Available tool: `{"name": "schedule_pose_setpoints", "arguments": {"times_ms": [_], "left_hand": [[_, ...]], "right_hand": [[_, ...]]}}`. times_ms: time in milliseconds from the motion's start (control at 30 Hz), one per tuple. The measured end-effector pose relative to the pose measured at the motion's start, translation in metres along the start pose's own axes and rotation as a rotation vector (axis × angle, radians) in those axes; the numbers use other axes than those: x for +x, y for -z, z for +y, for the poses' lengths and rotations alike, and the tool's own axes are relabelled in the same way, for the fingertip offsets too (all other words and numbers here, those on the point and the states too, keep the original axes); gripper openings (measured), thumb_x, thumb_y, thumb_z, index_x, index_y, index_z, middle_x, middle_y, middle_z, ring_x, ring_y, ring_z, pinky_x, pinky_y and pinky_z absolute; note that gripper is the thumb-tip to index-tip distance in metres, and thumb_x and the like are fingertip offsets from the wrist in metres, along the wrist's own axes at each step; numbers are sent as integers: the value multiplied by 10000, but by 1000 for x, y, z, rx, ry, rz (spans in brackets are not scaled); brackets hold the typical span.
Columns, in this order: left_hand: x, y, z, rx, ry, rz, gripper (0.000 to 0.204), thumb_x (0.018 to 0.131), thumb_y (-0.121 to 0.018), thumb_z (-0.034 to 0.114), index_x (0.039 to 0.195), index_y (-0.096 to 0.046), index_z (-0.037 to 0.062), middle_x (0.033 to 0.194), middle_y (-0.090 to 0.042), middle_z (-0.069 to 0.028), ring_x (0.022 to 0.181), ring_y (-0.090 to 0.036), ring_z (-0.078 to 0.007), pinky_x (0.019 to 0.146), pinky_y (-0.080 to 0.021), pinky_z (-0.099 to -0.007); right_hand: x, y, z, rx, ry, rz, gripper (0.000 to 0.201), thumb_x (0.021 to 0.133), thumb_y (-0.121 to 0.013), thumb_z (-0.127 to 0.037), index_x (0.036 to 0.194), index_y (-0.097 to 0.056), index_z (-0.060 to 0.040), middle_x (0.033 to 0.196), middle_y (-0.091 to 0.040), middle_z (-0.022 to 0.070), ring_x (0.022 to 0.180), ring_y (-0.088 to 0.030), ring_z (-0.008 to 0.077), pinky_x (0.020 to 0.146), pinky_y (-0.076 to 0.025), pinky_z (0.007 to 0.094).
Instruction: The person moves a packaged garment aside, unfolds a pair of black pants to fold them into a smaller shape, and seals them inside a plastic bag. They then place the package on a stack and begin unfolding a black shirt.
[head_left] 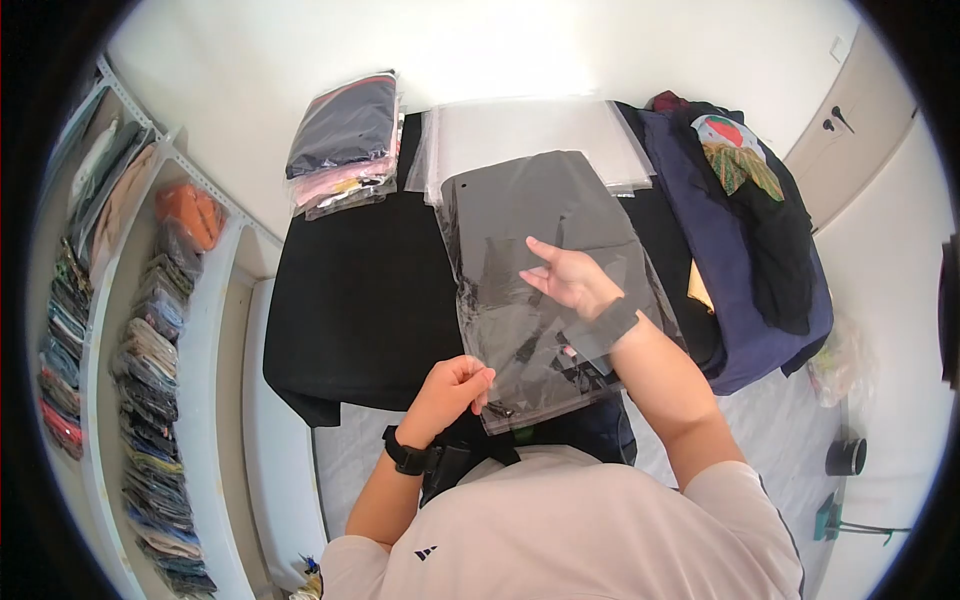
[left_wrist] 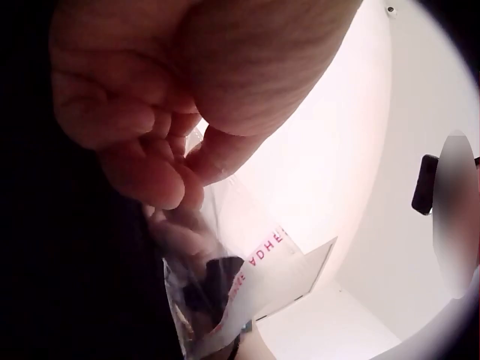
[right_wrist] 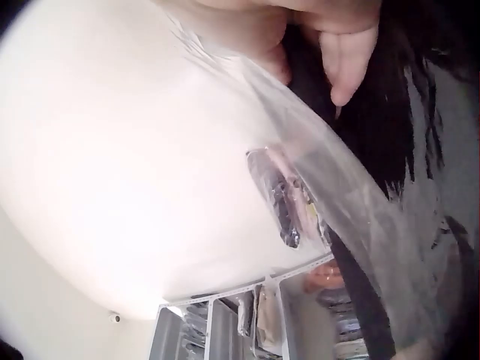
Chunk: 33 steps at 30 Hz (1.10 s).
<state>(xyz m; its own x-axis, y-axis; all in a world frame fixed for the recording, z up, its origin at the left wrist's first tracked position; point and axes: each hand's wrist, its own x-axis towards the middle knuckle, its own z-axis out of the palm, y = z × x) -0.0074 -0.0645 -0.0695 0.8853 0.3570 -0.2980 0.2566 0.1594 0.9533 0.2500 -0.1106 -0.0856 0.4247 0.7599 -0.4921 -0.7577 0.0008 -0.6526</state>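
Note:
A dark folded garment in a clear plastic bag (head_left: 540, 220) lies at the front middle of the black-covered table, its near end at the person's waist. At the bag's near left corner the left hand (head_left: 450, 398) pinches the plastic between thumb and fingers; the left wrist view shows this hand (left_wrist: 150, 135) above a clear flap (left_wrist: 259, 274) with red lettering. The right hand (head_left: 572, 280) is over the middle of the bag, fingers extended and thumb apart. In the right wrist view its fingers (right_wrist: 349, 64) are beside the clear plastic; whether they touch it, I cannot tell.
Bagged clothes (head_left: 345, 130) are stacked at the table's back left. Clear empty bags (head_left: 530, 130) lie at the back middle. Loose dark clothes (head_left: 770, 240) cover the right side of the black cloth (head_left: 350, 310). Shelves (head_left: 215, 300) with many bagged garments stand at the left.

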Motion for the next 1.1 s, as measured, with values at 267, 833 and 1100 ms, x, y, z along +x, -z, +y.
{"name": "schedule_pose_setpoints", "arguments": {"times_ms": [267, 833, 1100], "left_hand": [[-16, 20, 3, -46, 22, 39, 190, 895, -578, 171, 767, -578, 31, 606, -549, 4, 532, -516, -57, 481, -380, -191], [13, 59, 22, 129, 43, 245, 289, 917, -528, 268, 702, -551, 76, 564, -539, 14, 489, -512, -72, 452, -343, -201], [-26, 67, 6, 196, 6, 229, 278, 941, -478, 209, 780, -619, 31, 563, -554, 0, 465, -485, -61, 428, -340, -194]], "right_hand": [[-137, 15, 10, -1211, 268, -632, 426, 908, -555, -173, 1286, -456, -2, 1277, -511, 130, 1169, -487, 212, 981, -377, 313], [-123, 97, -40, -711, 212, 69, 242, 883, -603, -274, 727, -589, -90, 641, -558, -35, 553, -490, 37, 501, -372, 178], [-161, 122, -20, -832, 334, -24, 217, 905, -560, -192, 760, -605, -36, 663, -577, -28, 583, -481, 25, 528, -379, 172]]}}
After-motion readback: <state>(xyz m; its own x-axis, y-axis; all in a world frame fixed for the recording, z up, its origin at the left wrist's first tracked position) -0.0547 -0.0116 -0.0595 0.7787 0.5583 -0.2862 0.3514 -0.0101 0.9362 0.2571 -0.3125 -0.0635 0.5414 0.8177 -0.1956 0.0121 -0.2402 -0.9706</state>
